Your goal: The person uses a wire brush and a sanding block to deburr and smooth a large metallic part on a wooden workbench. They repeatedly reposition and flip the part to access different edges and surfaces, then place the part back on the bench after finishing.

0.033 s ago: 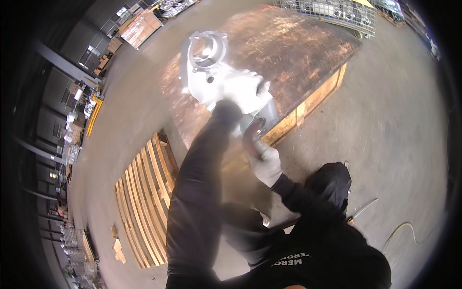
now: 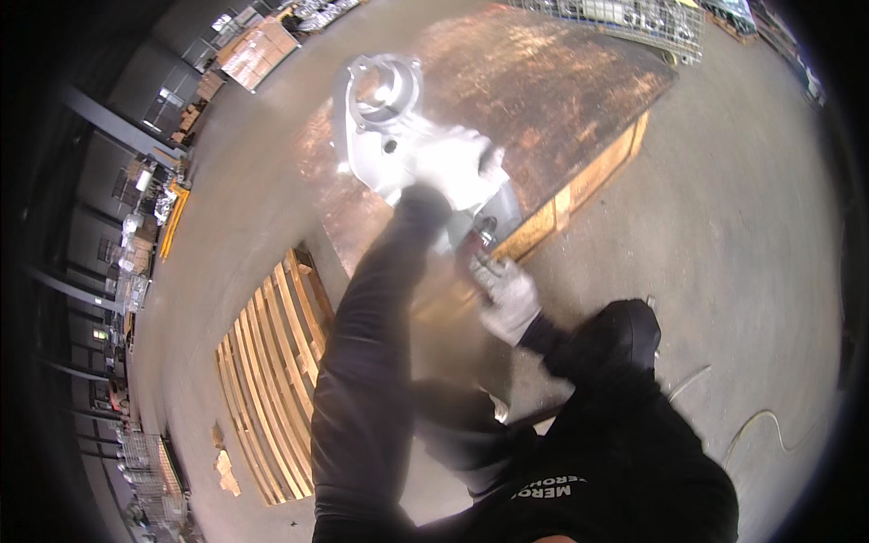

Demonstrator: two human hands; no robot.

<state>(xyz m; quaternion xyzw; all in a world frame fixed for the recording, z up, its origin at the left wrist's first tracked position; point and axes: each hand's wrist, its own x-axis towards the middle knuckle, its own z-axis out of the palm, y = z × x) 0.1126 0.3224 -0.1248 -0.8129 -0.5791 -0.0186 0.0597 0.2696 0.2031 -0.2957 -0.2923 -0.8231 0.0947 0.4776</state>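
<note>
A shiny silver metal casting (image 2: 365,154) with a big round ring at its far end lies on the stained brown top of a wooden crate (image 2: 579,86). My left hand (image 2: 457,165), in a white glove, is closed over the casting's near right part; glare washes out much of it. Its dark sleeve covers the part just below. My right hand (image 2: 510,303), also gloved, is wrapped round a dark red hand tool (image 2: 474,251) with a shiny metal end. That end is at the casting's near edge; blur hides whether they touch, and the tool's exact kind.
A slatted wooden pallet (image 2: 272,362) lies on the floor to the left. Beyond the crate stands a wire cage (image 2: 625,20) with metal parts. A thin pale hose (image 2: 740,434) curls on the floor at right. Stacked boxes (image 2: 260,56) stand far left.
My right hand has shifted slightly right and up, and the tool in it has turned a little. My left hand keeps its place on the casting.
</note>
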